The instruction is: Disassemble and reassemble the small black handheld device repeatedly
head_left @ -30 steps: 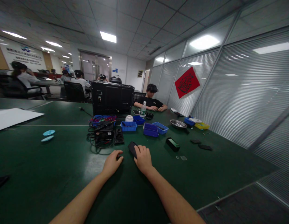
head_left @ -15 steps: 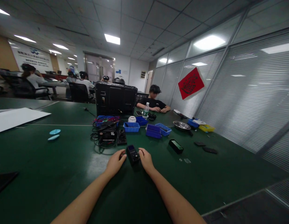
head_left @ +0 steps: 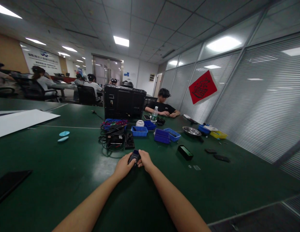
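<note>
A small black handheld device [head_left: 134, 156] with a dark screen at its far end and buttons below lies between my hands, over the green table. My left hand [head_left: 124, 166] is closed around its left side, the thumb lying over its near part. On the other side, my right hand [head_left: 145, 160] grips the right edge near the screen with curled fingers. My fingers cover the device's sides and near end. Just beyond it stand a black box-shaped unit [head_left: 116, 139] with coiled cables and a black stand [head_left: 129, 141].
Blue bins [head_left: 139, 131], a water bottle [head_left: 154, 114] and a large black panel [head_left: 124, 102] stand farther back. To the right are a black case with a green-lit top [head_left: 185, 152], a metal bowl [head_left: 191, 131] and flat black pieces [head_left: 221, 158]. A person [head_left: 162, 104] sits across the table.
My hands have come in from either side and taken hold of the black device. It is now tilted slightly differently and partly covered by my fingers. The view has shifted slightly left.
</note>
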A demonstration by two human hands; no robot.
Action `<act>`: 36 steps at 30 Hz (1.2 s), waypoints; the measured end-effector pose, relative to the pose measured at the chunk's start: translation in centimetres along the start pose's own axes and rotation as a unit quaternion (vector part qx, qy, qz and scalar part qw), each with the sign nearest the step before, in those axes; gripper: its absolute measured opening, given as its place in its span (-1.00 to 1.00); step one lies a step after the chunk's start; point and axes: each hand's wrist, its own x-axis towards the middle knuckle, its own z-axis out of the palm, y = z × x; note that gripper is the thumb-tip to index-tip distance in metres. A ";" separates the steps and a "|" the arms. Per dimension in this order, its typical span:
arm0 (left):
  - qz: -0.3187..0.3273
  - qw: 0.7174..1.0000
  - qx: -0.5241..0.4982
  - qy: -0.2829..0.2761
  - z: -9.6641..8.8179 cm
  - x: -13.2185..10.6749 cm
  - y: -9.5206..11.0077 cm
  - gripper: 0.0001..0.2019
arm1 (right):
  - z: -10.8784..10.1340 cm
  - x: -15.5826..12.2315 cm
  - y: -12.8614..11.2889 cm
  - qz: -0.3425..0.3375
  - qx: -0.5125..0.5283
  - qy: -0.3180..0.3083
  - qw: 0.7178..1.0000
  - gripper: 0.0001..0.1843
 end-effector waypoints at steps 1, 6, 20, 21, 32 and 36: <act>-0.003 1.000 -0.004 0.001 0.0 0.0 0.0 -0.55 | 0.3 0.2 -0.1 -0.003 0.006 0.000 1.000 -0.70; 0.017 0.999 -0.033 -0.004 -0.2 -0.2 0.3 -0.48 | 0.4 -0.1 0.2 -0.052 0.030 0.034 0.998 -0.71; -0.104 0.907 -0.404 -0.066 -0.9 -0.6 0.9 -0.23 | -0.1 -1.7 -0.8 -0.016 0.189 -0.054 0.980 -0.52; -0.110 0.893 -0.432 -0.061 -0.9 -0.7 1.0 -0.23 | -0.2 -1.9 -1.0 -0.016 0.190 -0.054 0.980 -0.53; -0.164 0.842 -0.508 -0.083 -2.3 -0.8 2.2 -0.24 | -0.3 -2.6 -1.8 -0.061 0.210 -0.046 0.975 -0.61; -0.159 0.850 -0.494 -0.093 -2.0 -0.7 2.1 -0.24 | -0.1 -2.3 -1.4 -0.048 0.239 -0.037 0.969 -0.62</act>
